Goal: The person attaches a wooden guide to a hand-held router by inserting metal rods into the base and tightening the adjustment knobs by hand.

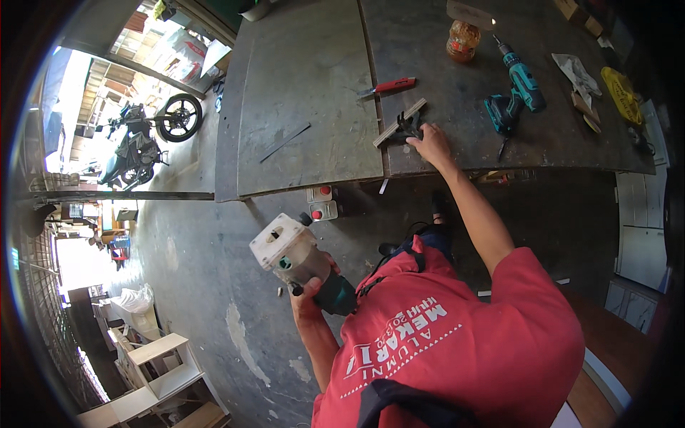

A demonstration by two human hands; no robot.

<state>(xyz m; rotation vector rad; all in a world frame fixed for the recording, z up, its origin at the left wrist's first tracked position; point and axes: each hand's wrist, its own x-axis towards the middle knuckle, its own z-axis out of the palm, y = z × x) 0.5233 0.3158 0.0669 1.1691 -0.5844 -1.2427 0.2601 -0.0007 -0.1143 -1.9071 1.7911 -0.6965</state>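
In my left hand (308,294) is a trim router (291,250), held off the table over the floor. Its teal motor end points toward my body, and its clear base plate is turned up and away. My right hand (432,147) rests at the near part of the table, fingers closed on a small black clamp-like piece (409,125). That piece lies across a short light wooden strip (389,134), and its exact kind is hard to make out. Beyond the strip lies a red utility knife (394,85). A thin dark metal strip (285,141) lies farther left.
A teal cordless drill (524,82) lies to the right on the dark table (314,57), near an orange-filled jar (462,41) and a yellow plastic bag (622,95). Red-capped containers (323,210) stand beneath the front edge. A motorcycle (139,146) is parked at left.
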